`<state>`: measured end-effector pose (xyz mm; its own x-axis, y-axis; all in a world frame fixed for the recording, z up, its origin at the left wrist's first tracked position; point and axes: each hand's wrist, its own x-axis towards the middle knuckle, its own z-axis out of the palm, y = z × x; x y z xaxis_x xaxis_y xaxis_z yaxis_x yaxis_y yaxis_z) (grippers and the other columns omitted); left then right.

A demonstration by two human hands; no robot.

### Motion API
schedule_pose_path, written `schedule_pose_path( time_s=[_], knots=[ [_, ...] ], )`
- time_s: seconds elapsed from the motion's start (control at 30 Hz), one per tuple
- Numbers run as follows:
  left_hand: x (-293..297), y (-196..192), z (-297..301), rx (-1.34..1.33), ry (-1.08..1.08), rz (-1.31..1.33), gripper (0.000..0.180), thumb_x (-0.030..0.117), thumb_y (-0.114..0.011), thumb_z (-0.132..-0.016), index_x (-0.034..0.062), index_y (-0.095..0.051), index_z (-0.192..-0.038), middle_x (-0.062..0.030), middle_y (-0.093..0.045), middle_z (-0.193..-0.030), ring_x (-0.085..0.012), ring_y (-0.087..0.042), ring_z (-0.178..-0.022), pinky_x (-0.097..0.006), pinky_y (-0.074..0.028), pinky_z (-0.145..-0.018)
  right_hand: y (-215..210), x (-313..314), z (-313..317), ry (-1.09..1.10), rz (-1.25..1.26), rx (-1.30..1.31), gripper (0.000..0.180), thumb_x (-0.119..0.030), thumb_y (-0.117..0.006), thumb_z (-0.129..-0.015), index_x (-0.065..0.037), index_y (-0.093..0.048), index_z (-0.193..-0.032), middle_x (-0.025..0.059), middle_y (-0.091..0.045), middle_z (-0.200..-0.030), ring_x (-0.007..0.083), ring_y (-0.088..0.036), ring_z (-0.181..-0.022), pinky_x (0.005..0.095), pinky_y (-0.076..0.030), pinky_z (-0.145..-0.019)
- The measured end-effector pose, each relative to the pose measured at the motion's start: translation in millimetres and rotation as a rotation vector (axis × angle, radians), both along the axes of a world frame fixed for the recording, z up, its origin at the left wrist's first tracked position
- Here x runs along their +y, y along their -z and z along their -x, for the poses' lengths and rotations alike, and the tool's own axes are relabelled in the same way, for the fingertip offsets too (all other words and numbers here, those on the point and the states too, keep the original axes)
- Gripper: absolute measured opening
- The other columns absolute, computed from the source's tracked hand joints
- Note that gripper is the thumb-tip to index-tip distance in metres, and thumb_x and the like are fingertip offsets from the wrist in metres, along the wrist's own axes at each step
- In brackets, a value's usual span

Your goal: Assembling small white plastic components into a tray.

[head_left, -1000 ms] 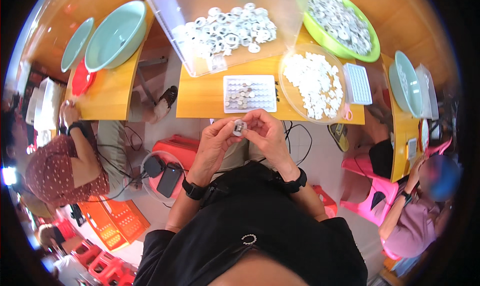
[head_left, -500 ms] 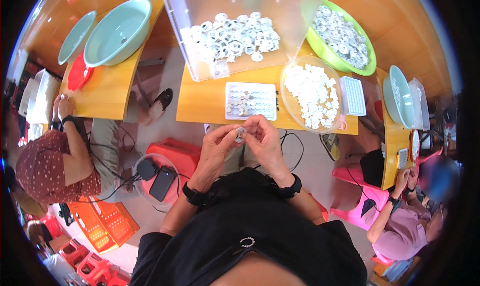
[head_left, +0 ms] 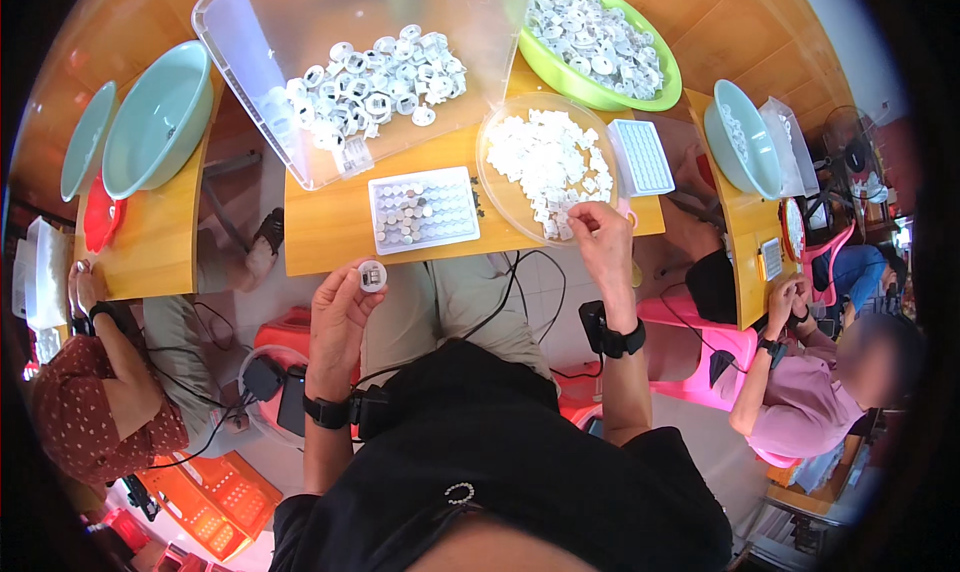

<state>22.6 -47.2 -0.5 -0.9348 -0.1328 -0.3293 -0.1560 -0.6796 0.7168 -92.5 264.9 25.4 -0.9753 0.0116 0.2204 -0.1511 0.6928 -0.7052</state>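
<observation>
Between the thumb and fingers of my left hand [head_left: 336, 312] is a round white plastic piece [head_left: 373, 276] with dark metal parts in its face. It is raised off the table's near edge, over my lap. My right hand [head_left: 606, 247] reaches to the near right rim of a round clear tray [head_left: 486, 167] heaped with small white plastic parts [head_left: 545, 157]. Its thumb and fingertips are pinched together; whatever is between them is too small to make out. Left of that tray lies a white pocketed tray [head_left: 455, 234] partly filled with silver discs [head_left: 403, 217].
A clear box [head_left: 245, 82] of round white pieces stands behind the pocketed tray. A green basin [head_left: 640, 98] heaped with white pieces is at the back right, near another pocketed tray [head_left: 643, 158]. Co-workers sit at side tables, left and right. Black cables hang below the table.
My hands were together at the round piece and have moved apart. The left carried the piece left; the right went right to the round tray. The whole view has shifted.
</observation>
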Motion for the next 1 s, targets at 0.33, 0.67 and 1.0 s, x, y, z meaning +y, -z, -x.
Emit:
schedule_pose_path(
  time_s=[0.33,0.67,1.0],
  knots=[
    [12.1,-4.5,-3.0,0.005,0.034,-0.010,0.024,0.015,-0.051,-0.092,-0.0022,-0.057,-0.108,-0.0079,-0.062,-0.096,-0.0144,-0.062,-0.081,-0.025,-0.052,-0.072,13.3,-21.3,21.7,-0.138,-0.257,-0.053,0.010,-0.004,-0.064,-0.069,-0.004,-0.060,-0.078,0.0102,-0.056,-0.074,0.0274,-0.058,-0.071,0.0376,-0.045,-0.063],
    [16.2,2.0,-4.5,0.001,0.062,-0.047,0.025,0.015,-0.051,-0.092,-0.0017,-0.057,-0.110,-0.0084,-0.063,-0.097,-0.0151,-0.062,-0.081,-0.025,-0.052,-0.072,13.8,-24.5,24.8,-0.149,-0.294,-0.075,0.016,-0.003,-0.066,-0.068,-0.003,-0.059,-0.082,0.0077,-0.056,-0.078,0.0222,-0.058,-0.074,0.0327,-0.047,-0.066],
    [14.0,4.3,-13.2,0.000,0.071,-0.032,0.027,0.017,-0.051,-0.092,-0.0009,-0.055,-0.112,-0.0073,-0.062,-0.099,-0.0155,-0.062,-0.083,-0.026,-0.052,-0.073,8.9,-23.4,29.9,-0.246,-0.229,-0.112,0.014,-0.001,-0.065,-0.067,-0.002,-0.060,-0.080,0.0062,-0.056,-0.071,0.0166,-0.055,-0.067,0.0269,-0.045,-0.063]
  ],
)
